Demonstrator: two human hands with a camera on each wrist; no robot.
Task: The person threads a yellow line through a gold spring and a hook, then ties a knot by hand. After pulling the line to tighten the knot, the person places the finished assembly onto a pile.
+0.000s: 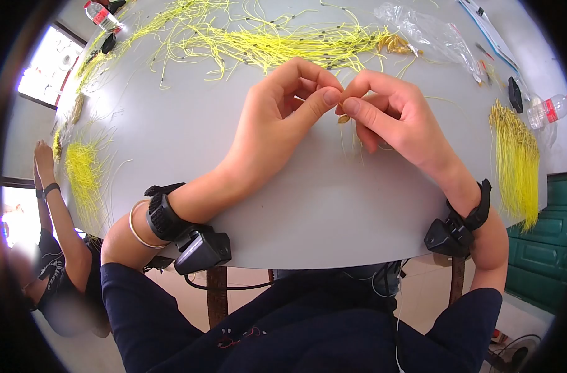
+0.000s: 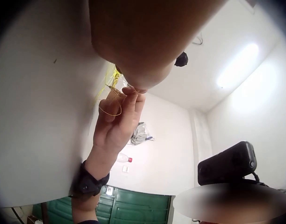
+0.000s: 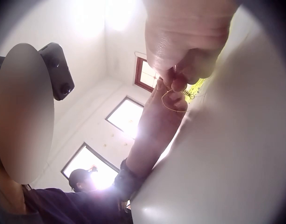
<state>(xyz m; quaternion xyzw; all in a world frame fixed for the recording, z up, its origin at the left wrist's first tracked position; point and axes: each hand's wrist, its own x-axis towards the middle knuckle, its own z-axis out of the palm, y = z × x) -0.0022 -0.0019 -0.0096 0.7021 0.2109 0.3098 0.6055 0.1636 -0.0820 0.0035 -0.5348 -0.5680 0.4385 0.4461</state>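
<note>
Over the table, my left hand [image 1: 289, 109] and right hand [image 1: 389, 112] meet at the fingertips, thumb and forefinger of each pinched together. From the right fingers hangs a small gold wire spring [image 1: 343, 119], its coils plain in the left wrist view as a spring [image 2: 116, 92]. A thin yellow line [image 2: 119, 111] curves in a loop below the fingers. The left fingertips pinch this line close beside the spring; the exact pinch point is hidden by the thumbs. In the right wrist view the spring [image 3: 188, 94] sticks out past the fingertips.
A long bundle of yellow lines [image 1: 283, 46] lies across the far table. More yellow bundles lie right [image 1: 516, 165] and left [image 1: 84, 171]. A clear plastic bag [image 1: 429, 37] and a bottle [image 1: 548, 112] are at the right. Another person's arm [image 1: 59, 205] is at the left edge.
</note>
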